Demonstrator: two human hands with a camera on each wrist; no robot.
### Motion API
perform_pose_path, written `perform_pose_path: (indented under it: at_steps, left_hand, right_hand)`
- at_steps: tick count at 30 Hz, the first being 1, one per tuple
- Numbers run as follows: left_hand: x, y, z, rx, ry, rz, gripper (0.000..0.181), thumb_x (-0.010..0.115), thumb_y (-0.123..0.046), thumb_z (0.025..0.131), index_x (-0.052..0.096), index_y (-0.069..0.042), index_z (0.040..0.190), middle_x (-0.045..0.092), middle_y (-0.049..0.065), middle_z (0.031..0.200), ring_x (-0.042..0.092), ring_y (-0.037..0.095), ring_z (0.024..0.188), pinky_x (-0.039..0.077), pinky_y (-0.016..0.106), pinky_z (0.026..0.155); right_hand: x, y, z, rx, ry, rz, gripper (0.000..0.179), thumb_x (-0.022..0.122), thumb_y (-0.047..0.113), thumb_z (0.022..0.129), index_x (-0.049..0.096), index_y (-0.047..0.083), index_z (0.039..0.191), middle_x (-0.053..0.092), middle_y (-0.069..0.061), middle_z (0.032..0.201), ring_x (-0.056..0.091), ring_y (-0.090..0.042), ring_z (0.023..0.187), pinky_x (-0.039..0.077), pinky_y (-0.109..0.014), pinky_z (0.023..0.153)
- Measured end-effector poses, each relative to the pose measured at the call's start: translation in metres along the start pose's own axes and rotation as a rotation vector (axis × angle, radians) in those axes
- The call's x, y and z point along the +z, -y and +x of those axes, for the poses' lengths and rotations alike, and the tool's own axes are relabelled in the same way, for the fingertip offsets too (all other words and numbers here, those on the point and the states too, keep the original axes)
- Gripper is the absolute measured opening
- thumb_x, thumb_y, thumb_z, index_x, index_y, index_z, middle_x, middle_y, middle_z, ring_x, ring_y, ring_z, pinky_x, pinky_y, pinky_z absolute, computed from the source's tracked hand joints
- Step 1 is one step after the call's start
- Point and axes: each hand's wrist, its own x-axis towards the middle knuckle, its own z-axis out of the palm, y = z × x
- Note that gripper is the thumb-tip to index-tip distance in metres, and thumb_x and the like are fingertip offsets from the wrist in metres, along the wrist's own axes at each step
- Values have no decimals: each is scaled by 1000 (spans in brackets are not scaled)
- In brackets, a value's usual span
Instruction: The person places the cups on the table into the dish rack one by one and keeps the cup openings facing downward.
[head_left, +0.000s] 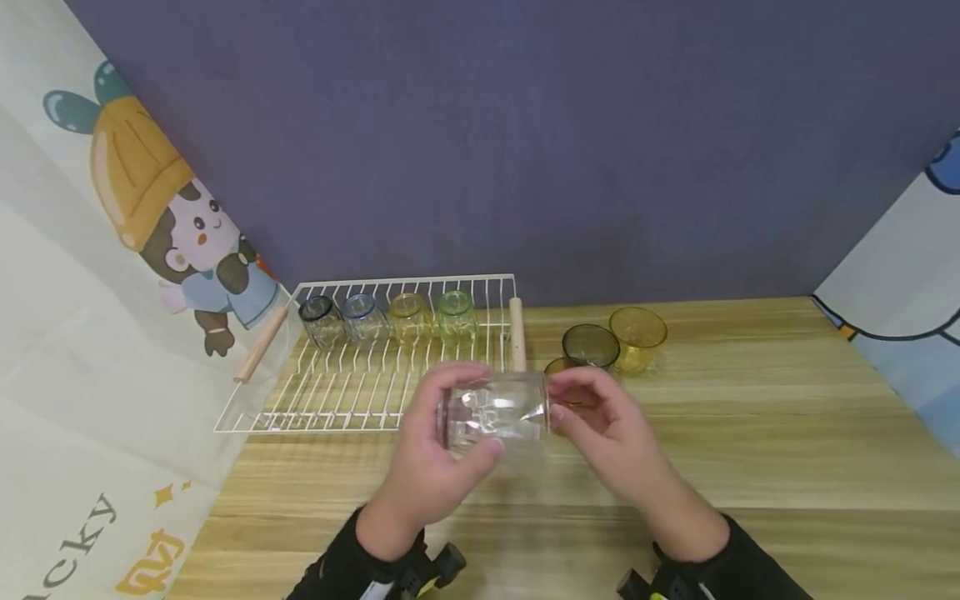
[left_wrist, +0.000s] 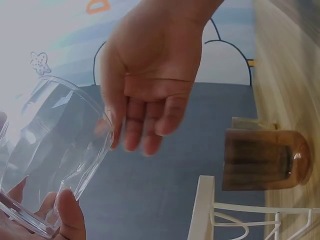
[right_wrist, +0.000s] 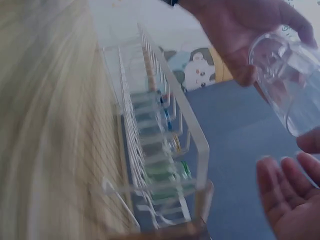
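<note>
A clear drinking glass (head_left: 498, 412) lies on its side in the air between the two hands, low over the table. My left hand (head_left: 435, 467) grips it around its left end, thumb along the near side. At the other end, the thumb and index finger of my right hand (head_left: 611, 437) pinch the rim. In the left wrist view, the right hand's other fingers (left_wrist: 145, 125) hang loose beside the glass. Just beyond the right hand stand a brown glass (head_left: 558, 367), partly hidden by it, a dark smoky glass (head_left: 591, 346) and an amber glass (head_left: 637, 342).
A white wire rack (head_left: 360, 417) with wooden handles stands at the back left of the wooden table (head_left: 750, 442). Along its back is a row of several small tinted glasses, from a grey one (head_left: 322, 323) to a green one (head_left: 457, 317). A dark blue panel (head_left: 525, 150) rises behind.
</note>
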Motion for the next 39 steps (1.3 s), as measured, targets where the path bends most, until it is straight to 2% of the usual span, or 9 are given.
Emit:
perform_pose_path:
  at_steps: [7, 16, 21, 24, 27, 29, 32, 35, 39]
  left_hand:
    - [-6, -2, 1, 28, -24, 48, 59, 73, -17, 77, 49, 0, 128, 53, 16, 125, 54, 31, 107, 60, 40, 72]
    - [-16, -4, -1, 13, -32, 55, 62, 73, -9, 73, 49, 1, 129, 52, 17, 127, 54, 29, 107, 61, 38, 70]
    - [-33, 1, -3, 31, -33, 194, 62, 75, -10, 71, 51, -1, 128, 55, 14, 125, 53, 27, 112, 51, 35, 94]
    - [-47, 5, -5, 26, -37, 273, 63, 76, -11, 71, 52, -3, 129, 57, 11, 125, 52, 26, 115, 43, 33, 101]
    - [-63, 11, -10, -18, -52, 324, 64, 77, -9, 72, 53, -7, 131, 58, 11, 125, 52, 24, 116, 42, 31, 102]
    - [-74, 13, -13, -38, -67, 373, 65, 78, -8, 71, 53, -8, 131, 58, 10, 125, 52, 22, 116, 42, 27, 98]
    - [-89, 14, -16, -76, -95, 443, 64, 79, -7, 71, 54, -9, 130, 59, 6, 125, 52, 19, 112, 44, 21, 82]
    - [-105, 15, -17, -128, -124, 525, 64, 80, -7, 71, 55, -9, 129, 59, 4, 124, 51, 14, 102, 38, 19, 61]
    - [-127, 16, -16, -147, -199, 620, 63, 80, -6, 70, 56, -8, 129, 58, 5, 123, 46, 10, 96, 34, 17, 59]
  right_hand:
    - [-7, 2, 3, -31, 23, -268, 19, 66, 8, 91, 62, 13, 109, 63, 0, 103, 60, -13, 92, 56, -27, 79]
    - [1, 1, 1, -50, 126, -379, 18, 67, 10, 91, 64, 21, 104, 62, 9, 100, 60, -8, 87, 57, -30, 76]
    - [4, 2, 0, -50, 159, -440, 18, 69, 12, 90, 63, 25, 101, 60, 16, 99, 57, -5, 87, 56, -30, 76]
    - [3, 3, -1, -48, 167, -466, 19, 69, 12, 89, 62, 26, 99, 59, 19, 100, 57, -4, 88, 56, -31, 77]
    - [2, 2, -1, -43, 179, -493, 16, 68, 16, 90, 62, 27, 99, 59, 20, 101, 56, -3, 89, 56, -31, 78]
    - [2, 2, -1, -33, 189, -505, 14, 68, 19, 91, 62, 28, 99, 60, 19, 101, 56, -3, 90, 56, -31, 79]
    - [2, 2, 0, -20, 197, -511, 12, 68, 22, 91, 62, 28, 99, 60, 19, 102, 57, -3, 91, 56, -31, 80]
    - [2, 2, 0, -10, 203, -510, 12, 68, 22, 91, 62, 28, 100, 60, 19, 102, 56, -3, 92, 56, -31, 81]
    - [3, 2, -1, 4, 209, -514, 12, 68, 22, 91, 62, 27, 101, 60, 20, 101, 57, -3, 91, 56, -31, 81]
